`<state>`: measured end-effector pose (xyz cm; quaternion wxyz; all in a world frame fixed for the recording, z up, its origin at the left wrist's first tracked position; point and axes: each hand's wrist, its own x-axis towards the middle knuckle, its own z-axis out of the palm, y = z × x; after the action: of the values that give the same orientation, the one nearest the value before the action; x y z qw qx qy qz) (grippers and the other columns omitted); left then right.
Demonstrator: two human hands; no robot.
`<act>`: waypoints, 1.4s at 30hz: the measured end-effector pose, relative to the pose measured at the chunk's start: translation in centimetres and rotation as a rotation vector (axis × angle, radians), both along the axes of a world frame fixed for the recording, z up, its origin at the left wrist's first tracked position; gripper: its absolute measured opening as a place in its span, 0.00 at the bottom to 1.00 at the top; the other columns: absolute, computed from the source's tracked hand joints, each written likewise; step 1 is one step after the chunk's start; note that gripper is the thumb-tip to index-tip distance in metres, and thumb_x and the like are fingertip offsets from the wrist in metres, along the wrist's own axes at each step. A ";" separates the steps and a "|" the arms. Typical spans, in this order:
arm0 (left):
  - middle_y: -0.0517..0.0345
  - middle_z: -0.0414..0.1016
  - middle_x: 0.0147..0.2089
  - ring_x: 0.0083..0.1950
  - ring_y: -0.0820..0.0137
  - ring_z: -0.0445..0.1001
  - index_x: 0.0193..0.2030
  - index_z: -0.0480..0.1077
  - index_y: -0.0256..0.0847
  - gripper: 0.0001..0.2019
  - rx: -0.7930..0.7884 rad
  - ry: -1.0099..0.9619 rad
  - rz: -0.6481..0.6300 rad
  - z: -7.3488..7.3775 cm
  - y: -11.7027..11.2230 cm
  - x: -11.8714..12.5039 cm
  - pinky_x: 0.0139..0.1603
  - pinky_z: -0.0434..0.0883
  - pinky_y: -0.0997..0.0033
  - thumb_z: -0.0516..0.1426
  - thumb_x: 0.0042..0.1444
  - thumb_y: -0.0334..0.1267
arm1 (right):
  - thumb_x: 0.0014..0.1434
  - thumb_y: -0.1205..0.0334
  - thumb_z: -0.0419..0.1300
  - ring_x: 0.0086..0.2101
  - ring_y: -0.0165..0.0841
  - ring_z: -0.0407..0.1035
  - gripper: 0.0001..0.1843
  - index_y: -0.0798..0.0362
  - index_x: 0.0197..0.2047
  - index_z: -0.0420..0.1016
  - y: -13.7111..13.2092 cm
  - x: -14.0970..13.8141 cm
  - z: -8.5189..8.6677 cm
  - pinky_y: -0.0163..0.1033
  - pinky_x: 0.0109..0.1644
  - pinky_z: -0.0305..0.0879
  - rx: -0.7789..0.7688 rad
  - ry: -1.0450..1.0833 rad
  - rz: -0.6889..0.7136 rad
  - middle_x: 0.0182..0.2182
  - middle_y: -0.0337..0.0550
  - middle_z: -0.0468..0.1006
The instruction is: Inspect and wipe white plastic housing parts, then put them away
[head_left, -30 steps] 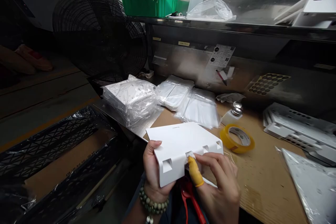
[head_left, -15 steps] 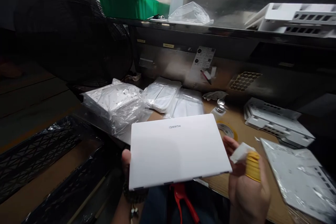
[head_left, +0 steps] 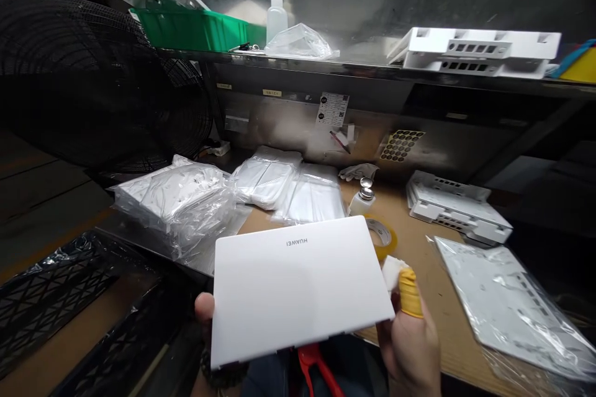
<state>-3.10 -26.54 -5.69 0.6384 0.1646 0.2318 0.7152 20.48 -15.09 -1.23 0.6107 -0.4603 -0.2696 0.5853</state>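
A flat white plastic cover (head_left: 298, 298), with HUAWEI lettering upside down near its far edge, is held up in front of me. My left hand (head_left: 205, 313) grips its left edge, thumb at the side and the other fingers hidden behind. At the right edge, my right hand (head_left: 412, 329) pinches a folded white wipe (head_left: 393, 273) and touches the cover's corner. A yellow finger cot (head_left: 410, 294) is on the right thumb. Beneath the cover, a red-handled tool (head_left: 319, 372) shows partly; its kind is unclear.
Bagged white parts (head_left: 181, 198) and stacks of clear bags (head_left: 311, 195) lie behind the cover. A metal-topped dispenser bottle (head_left: 363, 198) stands near a tape roll (head_left: 384, 239). White housings (head_left: 459, 208) and a bagged panel (head_left: 503, 298) are right. A shelf holds a green bin (head_left: 200, 31).
My right hand has come in to the cover's right edge, bringing the wipe against it. The view has turned right, and the cover sits slightly lower and further left in it.
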 end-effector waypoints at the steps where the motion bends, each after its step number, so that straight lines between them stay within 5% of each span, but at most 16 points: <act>1: 0.62 0.87 0.37 0.48 0.49 0.84 0.59 0.76 0.57 0.39 -0.021 0.034 0.019 0.6 0.1 0.2 0.58 0.77 0.50 0.66 0.40 0.70 | 0.54 0.50 0.71 0.25 0.30 0.72 0.17 0.47 0.43 0.75 0.1 0.2 -0.3 0.38 0.37 0.74 0.012 -0.013 -0.021 0.29 0.31 0.80; 4: 0.54 0.87 0.39 0.54 0.43 0.81 0.59 0.77 0.47 0.37 -0.154 0.164 0.032 2.8 0.7 0.4 0.57 0.78 0.49 0.72 0.40 0.54 | 0.54 0.50 0.70 0.28 0.31 0.73 0.16 0.48 0.40 0.72 0.6 0.8 -1.7 0.37 0.37 0.74 0.100 -0.067 -0.111 0.30 0.32 0.79; 7: 0.47 0.86 0.47 0.55 0.45 0.80 0.57 0.77 0.39 0.29 -0.314 0.308 0.062 4.6 2.1 0.3 0.57 0.78 0.51 0.73 0.47 0.42 | 0.54 0.54 0.71 0.29 0.32 0.73 0.20 0.48 0.46 0.71 1.3 1.6 -2.9 0.35 0.32 0.71 0.281 -0.120 -0.141 0.33 0.36 0.81; 12: 0.51 0.86 0.42 0.48 0.51 0.82 0.41 0.83 0.39 0.23 -0.432 0.575 0.244 4.6 3.4 0.5 0.49 0.82 0.60 0.75 0.41 0.50 | 0.64 0.54 0.64 0.34 0.31 0.75 0.12 0.48 0.48 0.71 1.9 2.9 -1.7 0.34 0.39 0.70 0.569 -0.305 -0.198 0.35 0.38 0.83; 15: 0.56 0.86 0.41 0.49 0.52 0.82 0.36 0.84 0.46 0.17 -0.301 0.859 0.334 4.9 2.9 0.9 0.52 0.80 0.64 0.74 0.43 0.52 | 0.69 0.50 0.57 0.31 0.29 0.75 0.11 0.46 0.48 0.69 1.8 3.7 0.6 0.33 0.35 0.70 0.556 -0.217 -0.158 0.39 0.40 0.85; 18: 0.56 0.86 0.44 0.52 0.54 0.80 0.37 0.85 0.50 0.11 -0.114 1.017 0.273 5.9 2.7 1.5 0.56 0.77 0.65 0.69 0.52 0.52 | 0.71 0.42 0.52 0.18 0.27 0.70 0.20 0.50 0.45 0.72 1.3 4.2 2.4 0.33 0.20 0.65 0.337 -0.010 0.121 0.44 0.47 0.85; 20: 0.56 0.86 0.44 0.52 0.56 0.81 0.37 0.85 0.51 0.09 -0.037 1.041 0.241 6.4 3.0 1.6 0.56 0.76 0.67 0.69 0.54 0.51 | 0.68 0.38 0.53 0.20 0.31 0.74 0.27 0.54 0.42 0.77 1.0 4.2 3.0 0.35 0.19 0.69 0.230 0.061 0.250 0.43 0.52 0.86; 27: 0.55 0.87 0.42 0.47 0.59 0.82 0.41 0.85 0.51 0.05 0.251 1.098 0.201 5.6 4.3 0.7 0.54 0.76 0.65 0.66 0.59 0.40 | 0.61 0.38 0.62 0.26 0.35 0.78 0.28 0.58 0.33 0.85 0.6 4.0 2.9 0.36 0.29 0.77 0.166 0.098 0.226 0.28 0.49 0.84; 32: 0.50 0.87 0.39 0.45 0.55 0.83 0.40 0.85 0.48 0.07 0.256 1.077 0.193 6.0 4.4 0.8 0.55 0.76 0.56 0.66 0.59 0.44 | 0.57 0.42 0.67 0.26 0.34 0.77 0.22 0.56 0.31 0.84 0.6 4.0 2.6 0.35 0.28 0.74 0.128 0.110 0.172 0.29 0.48 0.85; 35: 0.44 0.85 0.47 0.59 0.45 0.76 0.35 0.86 0.45 0.22 0.213 1.028 0.214 6.4 4.4 2.0 0.66 0.69 0.50 0.65 0.52 0.63 | 0.59 0.44 0.65 0.21 0.33 0.72 0.20 0.53 0.29 0.81 0.6 3.9 2.3 0.35 0.24 0.70 0.150 0.161 0.061 0.22 0.43 0.81; 37: 0.49 0.76 0.65 0.74 0.45 0.60 0.42 0.85 0.47 0.33 0.123 0.786 0.323 6.4 4.7 3.1 0.73 0.61 0.53 0.59 0.47 0.74 | 0.61 0.46 0.61 0.19 0.32 0.68 0.18 0.52 0.31 0.79 0.5 3.7 2.0 0.36 0.25 0.68 0.197 0.191 -0.037 0.18 0.39 0.77; 39: 0.60 0.63 0.75 0.78 0.53 0.52 0.56 0.79 0.54 0.34 -0.048 0.389 0.393 6.5 5.0 3.8 0.74 0.59 0.55 0.55 0.53 0.73 | 0.62 0.49 0.59 0.20 0.32 0.68 0.15 0.51 0.35 0.78 0.4 3.7 1.6 0.37 0.29 0.70 0.251 0.171 -0.122 0.16 0.37 0.74; 42: 0.51 0.65 0.74 0.76 0.52 0.58 0.70 0.65 0.49 0.31 -0.204 -0.034 0.098 6.7 5.6 3.8 0.73 0.61 0.47 0.53 0.66 0.60 | 0.63 0.49 0.56 0.21 0.35 0.69 0.14 0.50 0.38 0.75 0.3 3.9 0.6 0.41 0.33 0.71 0.300 0.112 -0.113 0.15 0.37 0.74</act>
<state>0.71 -20.97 1.00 0.6201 0.0753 0.3002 0.7209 24.33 -14.74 -0.58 0.7187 -0.3450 -0.2928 0.5280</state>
